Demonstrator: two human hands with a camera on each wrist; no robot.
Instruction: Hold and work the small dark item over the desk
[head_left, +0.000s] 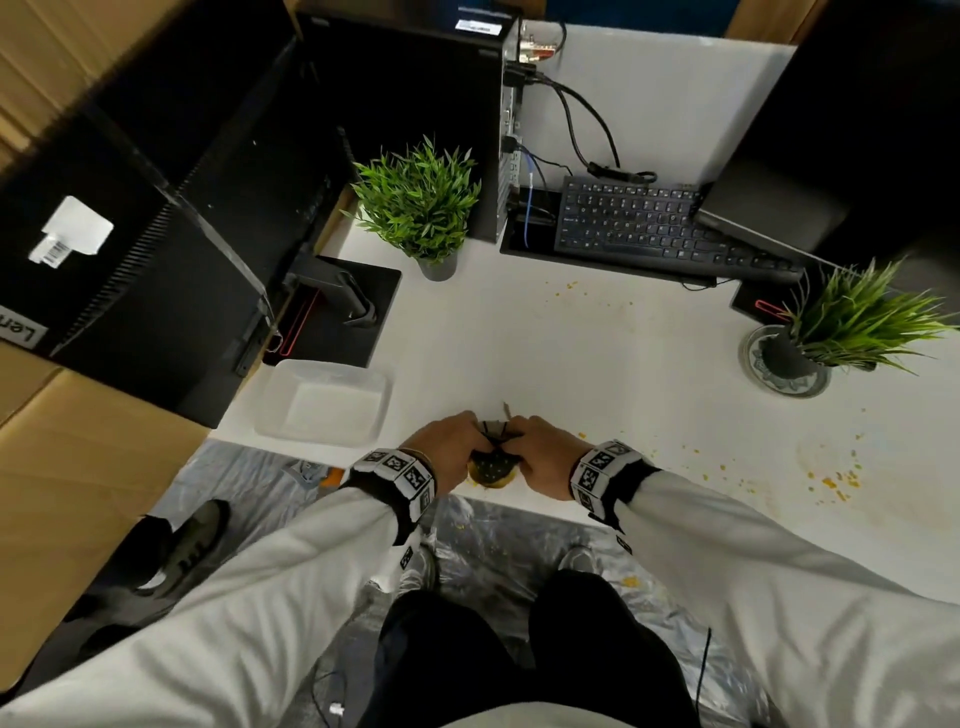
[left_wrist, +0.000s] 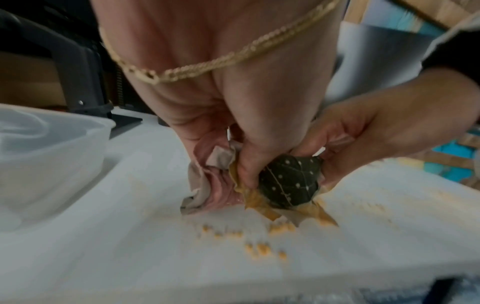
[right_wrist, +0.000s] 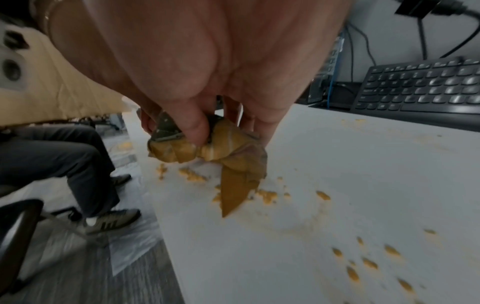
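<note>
Both hands, the left hand (head_left: 449, 441) and the right hand (head_left: 545, 454), are pinching a stained cloth (left_wrist: 288, 183) bunched between their fingertips; crumbs (right_wrist: 369, 263), seemingly unwiped, are lying beyond them.

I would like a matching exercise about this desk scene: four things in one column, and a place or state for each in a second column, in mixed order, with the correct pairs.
Things:
1. dotted cloth
2. clear plastic tub
3. keyboard
4. yellow crumbs

Places or states:
a. scattered on the white desk
b. beside the monitor stand, left of the hands
c. gripped by both the left hand and the right hand
d. at the back of the desk, near the cables

Pairs: 1-c, 2-b, 3-d, 4-a
</note>
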